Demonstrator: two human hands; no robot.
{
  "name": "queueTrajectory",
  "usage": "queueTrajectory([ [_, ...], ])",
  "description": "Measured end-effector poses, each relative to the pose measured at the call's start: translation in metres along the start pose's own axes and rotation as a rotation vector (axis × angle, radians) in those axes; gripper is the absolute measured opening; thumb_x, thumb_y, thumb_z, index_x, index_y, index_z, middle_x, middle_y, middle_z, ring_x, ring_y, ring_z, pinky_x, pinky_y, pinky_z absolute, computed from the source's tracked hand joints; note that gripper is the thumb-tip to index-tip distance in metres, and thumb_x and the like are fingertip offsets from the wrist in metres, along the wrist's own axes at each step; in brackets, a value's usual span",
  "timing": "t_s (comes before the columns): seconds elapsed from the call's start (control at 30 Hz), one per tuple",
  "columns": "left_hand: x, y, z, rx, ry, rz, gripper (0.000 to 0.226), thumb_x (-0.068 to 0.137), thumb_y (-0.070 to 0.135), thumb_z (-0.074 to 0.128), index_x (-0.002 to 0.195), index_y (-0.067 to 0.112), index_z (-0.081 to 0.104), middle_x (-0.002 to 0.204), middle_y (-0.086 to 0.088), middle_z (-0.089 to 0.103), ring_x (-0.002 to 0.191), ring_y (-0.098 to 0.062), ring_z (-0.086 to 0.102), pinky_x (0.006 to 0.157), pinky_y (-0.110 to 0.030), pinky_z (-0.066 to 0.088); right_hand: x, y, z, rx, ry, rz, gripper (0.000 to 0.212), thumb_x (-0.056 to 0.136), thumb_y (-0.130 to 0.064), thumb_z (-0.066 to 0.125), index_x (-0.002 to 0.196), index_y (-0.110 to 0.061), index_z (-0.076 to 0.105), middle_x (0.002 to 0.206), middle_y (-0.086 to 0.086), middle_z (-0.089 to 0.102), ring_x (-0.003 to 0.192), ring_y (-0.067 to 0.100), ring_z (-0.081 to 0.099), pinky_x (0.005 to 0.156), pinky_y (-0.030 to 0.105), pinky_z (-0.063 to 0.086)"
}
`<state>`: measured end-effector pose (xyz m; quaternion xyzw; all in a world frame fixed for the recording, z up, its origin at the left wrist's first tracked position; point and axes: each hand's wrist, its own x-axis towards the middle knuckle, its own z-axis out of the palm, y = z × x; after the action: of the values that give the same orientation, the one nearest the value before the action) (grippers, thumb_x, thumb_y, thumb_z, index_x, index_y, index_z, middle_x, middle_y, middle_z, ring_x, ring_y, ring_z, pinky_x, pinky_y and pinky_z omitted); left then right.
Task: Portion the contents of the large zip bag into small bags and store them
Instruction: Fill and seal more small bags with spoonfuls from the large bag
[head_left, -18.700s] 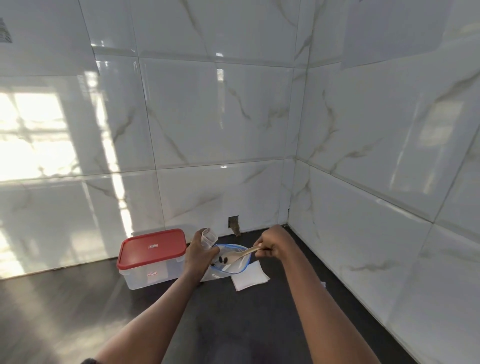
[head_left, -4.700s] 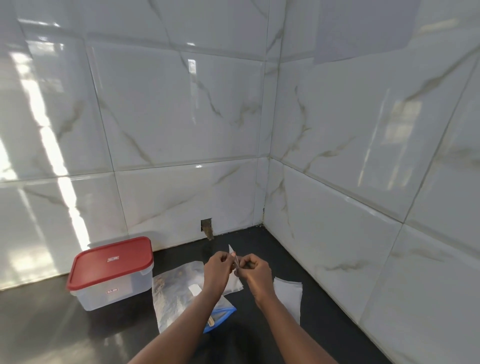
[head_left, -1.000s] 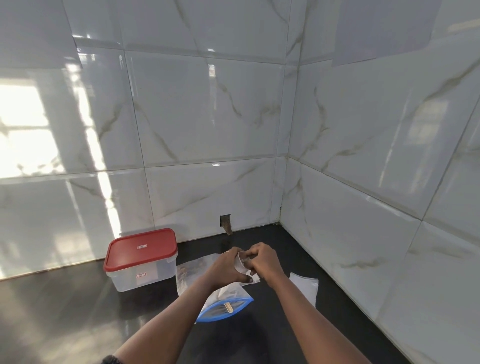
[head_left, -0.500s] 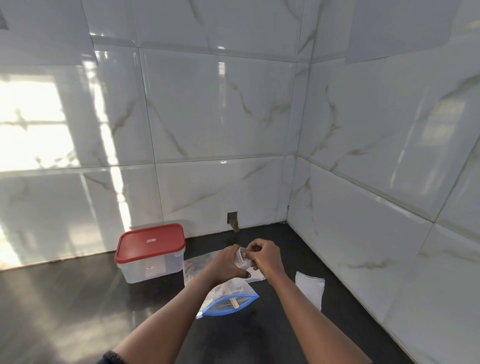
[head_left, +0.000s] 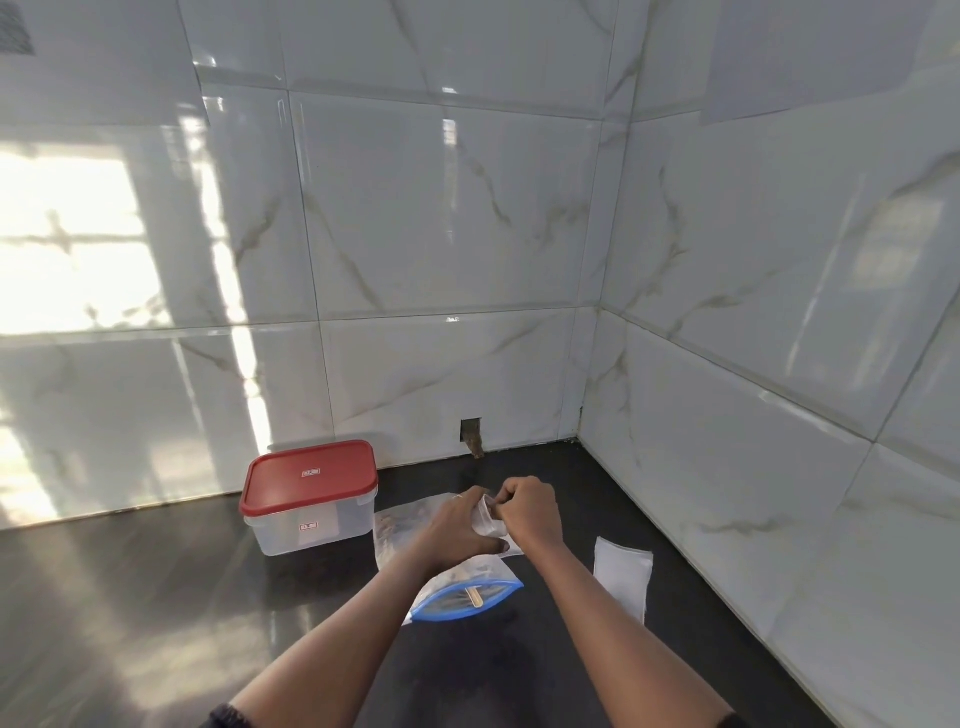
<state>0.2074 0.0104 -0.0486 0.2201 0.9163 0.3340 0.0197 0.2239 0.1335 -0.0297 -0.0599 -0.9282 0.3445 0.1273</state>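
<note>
Both forearms are cut off by the bottom edge, w/ a dark band just visible at the left wrist. On the dark counter (head_left: 156, 597), nearest, lies 1 large zip bag (head_left: 464, 609), blue-rimmed mouth toward the person. A pale wooden piece (head_left: 475, 596) shows inside it, only a short bit; rest of the contents too blurred to name. The bag's middle is hidden under the left wrist; clear plastic past the wrist looks like the same bag, but the join is covered. To the right, apart from it, sits a white pile of small bags (head_left: 623, 571); no. of sheets can't be counted.

Above the big bag, 2 hands meet on 1 small bag (head_left: 488, 521). Left hand (head_left: 457, 530) has fingers curled round its lower part; right hand (head_left: 530, 514) pinches its top edge w/ curled fingers. Most of the bag is covered by both hands, so what's in it can't be seen.

Farther left stands 1 clear container (head_left: 311, 525), its red lid (head_left: 310, 474) on; labels unreadable. Behind, against the tiled wall (head_left: 441, 234), 1 small dark notch (head_left: 471, 434) sits at counter level.
</note>
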Motion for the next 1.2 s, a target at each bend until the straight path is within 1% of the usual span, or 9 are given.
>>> queueTrajectory([
  [0.27, -0.002, -0.013, -0.003, 0.239, -0.058, -0.078, 0.072, 0.072, 0.041, 0.073, 0.132, 0.024, 0.037, 0.135, -0.001, 0.044, 0.122, -0.02, 0.042, 0.107, -0.036, 0.034, -0.006, 0.018, 0.005, 0.157, 0.0, 0.141, 0.021, 0.086, -0.013, 0.066, 0.107, -0.008, 0.07, 0.103, 0.007, 0.07, 0.09, 0.013, 0.064, 0.072, 0.013, 0.048],
  [0.37, -0.006, -0.015, 0.003, 0.394, -0.224, -0.075, 0.085, 0.069, 0.048, 0.074, 0.138, 0.024, 0.03, 0.142, -0.002, 0.036, 0.13, -0.024, 0.032, 0.115, -0.046, 0.016, -0.006, 0.026, 0.004, 0.147, 0.028, 0.192, 0.017, 0.087, -0.013, 0.066, 0.102, -0.007, 0.071, 0.1, 0.007, 0.071, 0.084, 0.011, 0.062, 0.074, 0.02, 0.05],
  [0.47, -0.01, -0.015, 0.01, 0.468, -0.292, -0.058, 0.084, 0.071, 0.042, 0.074, 0.139, 0.024, 0.029, 0.143, -0.003, 0.035, 0.132, -0.025, 0.03, 0.117, -0.049, 0.011, -0.008, 0.029, 0.003, 0.13, 0.054, 0.173, 0.016, 0.087, -0.015, 0.065, 0.099, -0.007, 0.072, 0.097, 0.007, 0.072, 0.08, 0.009, 0.061, 0.073, 0.02, 0.052],
  [0.57, -0.007, -0.016, 0.006, 0.418, -0.176, -0.019, 0.071, 0.074, 0.03, 0.072, 0.135, 0.021, 0.037, 0.139, -0.002, 0.041, 0.128, -0.022, 0.037, 0.114, -0.04, 0.022, -0.012, 0.025, 0.0, 0.116, 0.102, 0.094, 0.017, 0.09, -0.017, 0.062, 0.096, -0.005, 0.072, 0.092, 0.007, 0.072, 0.073, 0.006, 0.057, 0.062, 0.011, 0.044],
  [0.73, 0.002, -0.015, -0.017, 0.139, 0.104, -0.056, 0.064, 0.075, 0.016, 0.068, 0.133, 0.008, 0.042, 0.133, -0.007, 0.047, 0.125, -0.024, 0.043, 0.1, -0.026, 0.031, -0.024, 0.017, -0.006, -0.05, 0.067, -0.201, 0.03, 0.091, -0.031, 0.059, 0.081, -0.005, 0.069, 0.082, 0.008, 0.066, 0.066, 0.013, 0.052, 0.054, 0.018, 0.034],
  [0.8, 0.004, -0.015, -0.024, 0.111, 0.145, -0.071, 0.064, 0.074, 0.015, 0.069, 0.132, 0.006, 0.044, 0.132, -0.01, 0.05, 0.123, -0.025, 0.045, 0.098, -0.026, 0.032, -0.031, 0.01, -0.004, -0.216, -0.024, -0.343, 0.033, 0.093, -0.033, 0.052, 0.087, -0.006, 0.07, 0.09, 0.008, 0.066, 0.077, 0.02, 0.058, 0.058, 0.024, 0.036],
  [0.87, 0.005, -0.017, -0.029, 0.099, 0.166, -0.082, 0.062, 0.072, 0.014, 0.069, 0.13, 0.006, 0.048, 0.128, -0.011, 0.054, 0.119, -0.025, 0.048, 0.095, -0.026, 0.034, -0.033, 0.002, 0.002, -0.331, -0.142, -0.424, 0.033, 0.095, -0.03, 0.045, 0.099, -0.007, 0.069, 0.103, 0.01, 0.065, 0.094, 0.025, 0.06, 0.073, 0.033, 0.045],
  [1.03, 0.004, -0.02, -0.037, 0.076, 0.222, -0.068, 0.056, 0.071, 0.017, 0.071, 0.124, 0.011, 0.055, 0.121, -0.007, 0.06, 0.112, -0.024, 0.054, 0.089, -0.023, 0.036, -0.038, -0.024, 0.025, -0.524, -0.384, -0.346, 0.033, 0.094, -0.008, 0.042, 0.123, -0.006, 0.057, 0.124, 0.017, 0.056, 0.115, 0.034, 0.054, 0.093, 0.043, 0.046],
  [1.2, 0.008, -0.017, -0.057, 0.069, 0.311, 0.04, 0.053, 0.067, 0.008, 0.074, 0.118, 0.005, 0.059, 0.117, -0.01, 0.063, 0.107, -0.026, 0.058, 0.087, -0.022, 0.037, -0.027, -0.046, 0.037, -0.481, -0.439, -0.145, 0.034, 0.099, -0.007, 0.039, 0.13, 0.001, 0.049, 0.133, 0.02, 0.051, 0.124, 0.034, 0.049, 0.1, 0.036, 0.041],
])
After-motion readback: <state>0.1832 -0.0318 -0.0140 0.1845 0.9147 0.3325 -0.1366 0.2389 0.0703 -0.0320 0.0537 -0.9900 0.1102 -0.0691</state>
